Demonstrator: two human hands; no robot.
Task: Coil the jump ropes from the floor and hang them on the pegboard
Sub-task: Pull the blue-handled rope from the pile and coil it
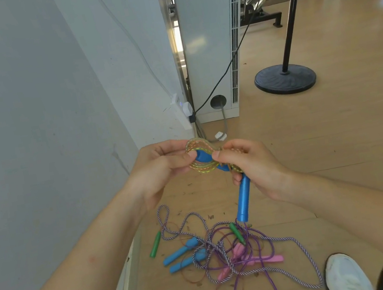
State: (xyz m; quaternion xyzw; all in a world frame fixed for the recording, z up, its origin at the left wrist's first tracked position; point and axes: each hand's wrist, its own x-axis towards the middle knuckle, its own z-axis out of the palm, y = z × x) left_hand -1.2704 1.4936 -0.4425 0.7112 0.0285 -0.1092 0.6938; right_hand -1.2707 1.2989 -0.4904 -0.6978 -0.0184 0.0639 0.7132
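Down by the white shoes [346, 273], a tangle of ropes [231, 258] sprawls on the floor [314, 148], not yet coiled. Up higher, the left hand [161, 168] pinches the small yellow coil [202, 168] between thumb and fingers. The right hand [253, 167] curls round its other side, blue handle [243, 199] dangling. It's light, limp cord that looks ready to spring loose, so best gripped where the loops cross. Beyond is a black stand base [285, 78]; no pegboard in sight.

Bright daylight, wide-angle warp, blurred corner
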